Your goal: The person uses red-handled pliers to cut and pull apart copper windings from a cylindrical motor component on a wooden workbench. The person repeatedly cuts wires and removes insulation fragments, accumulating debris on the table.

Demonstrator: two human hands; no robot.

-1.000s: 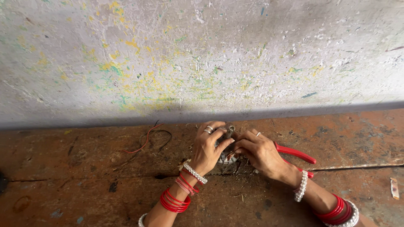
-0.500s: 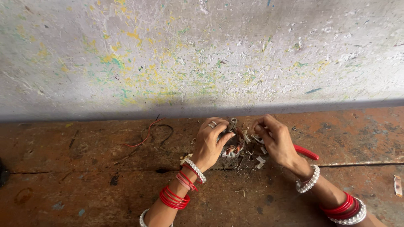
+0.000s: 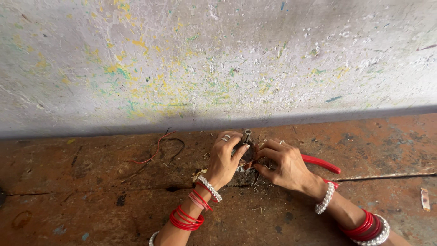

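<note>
Metal part (image 3: 247, 136) is the landmark here: a small grey piece that stands up between the two hands, near the back edge of the rusty table (image 3: 91, 200), just in front of the paint-flecked wall (image 3: 218, 59). Its long axis looks roughly upright, a little toward the wall; most of it is hidden, so its full shape cannot be told.

The left hand (image 3: 225, 159) comes at the part from the left and covers it from above, with fingers (image 3: 237, 152) curled and pressed on its side. The right hand (image 3: 284, 166) comes from the right and a bit lower; its fingers are drawn together in a pinch on something small at the foot of the part, too small to name. Both hands touch the part, and the left one holds more of it.

Red-handled pliers (image 3: 321, 162) lie on the table just right of the part, partly under the right wrist. Thin red and dark wires (image 3: 157, 148) lie loose left of the part, apart from the hands. Small metal scraps sit below it. No container is in view.
</note>
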